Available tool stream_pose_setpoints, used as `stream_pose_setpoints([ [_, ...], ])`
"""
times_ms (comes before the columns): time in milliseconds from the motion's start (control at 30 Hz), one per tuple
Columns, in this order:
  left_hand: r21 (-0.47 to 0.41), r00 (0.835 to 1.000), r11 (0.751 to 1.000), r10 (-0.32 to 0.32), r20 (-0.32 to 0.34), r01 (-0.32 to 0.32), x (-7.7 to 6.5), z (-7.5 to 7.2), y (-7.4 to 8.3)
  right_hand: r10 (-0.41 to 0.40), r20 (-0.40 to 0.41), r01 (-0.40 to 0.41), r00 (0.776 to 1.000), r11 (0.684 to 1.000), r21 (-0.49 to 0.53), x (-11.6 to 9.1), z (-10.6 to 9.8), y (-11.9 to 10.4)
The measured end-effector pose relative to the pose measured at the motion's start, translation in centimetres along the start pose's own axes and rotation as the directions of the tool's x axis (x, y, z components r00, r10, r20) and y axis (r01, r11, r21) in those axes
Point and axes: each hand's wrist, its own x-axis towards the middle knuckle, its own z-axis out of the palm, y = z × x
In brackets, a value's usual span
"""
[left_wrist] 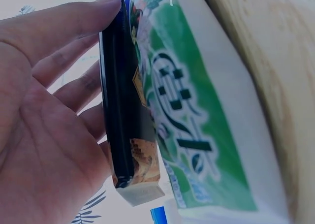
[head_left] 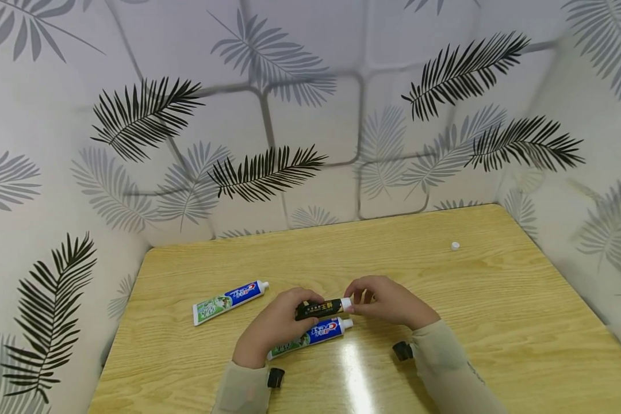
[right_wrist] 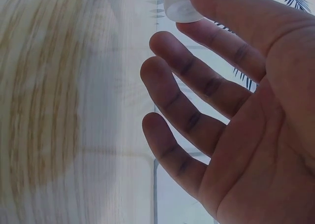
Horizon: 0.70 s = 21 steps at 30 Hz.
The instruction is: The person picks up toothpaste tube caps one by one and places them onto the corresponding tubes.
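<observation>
My left hand grips a black tube with gold lettering, its white cap end pointing right. In the left wrist view the thumb presses the tube's side. With thumb and index finger, my right hand pinches the white cap; its other fingers are loosely bent and hold nothing. Just below the black tube lies a blue and green toothpaste tube, partly hidden by the left hand. Another such toothpaste tube lies farther left, its white neck towards the right.
A small white cap lies on the wooden table at the back right. Walls covered with leaf-patterned paper stand behind the table and at its sides. Glare brightens the tabletop near the front middle.
</observation>
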Motion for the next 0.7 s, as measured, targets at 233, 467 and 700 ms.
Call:
stream_pose_setpoints([
  [233, -0.008, 1.0, 1.0, -0.003, 0.016, 0.003, 0.09, 0.03, -0.05, 0.01, -0.003, -0.01, 1.0, 1.0, -0.009, 0.0, 0.1, 0.01],
  [467, -0.008, 1.0, 1.0, -0.009, 0.024, 0.009, 0.16, 0.11, -0.29, 0.017, -0.004, -0.017, 1.0, 1.0, -0.017, 0.08, 0.13, 0.19],
  [700, -0.015, 0.999, 0.999, -0.032, 0.042, 0.032, 0.16, 0.17, -0.29, 0.017, 0.004, -0.017, 1.0, 1.0, -0.026, 0.21, 0.18, 0.23],
])
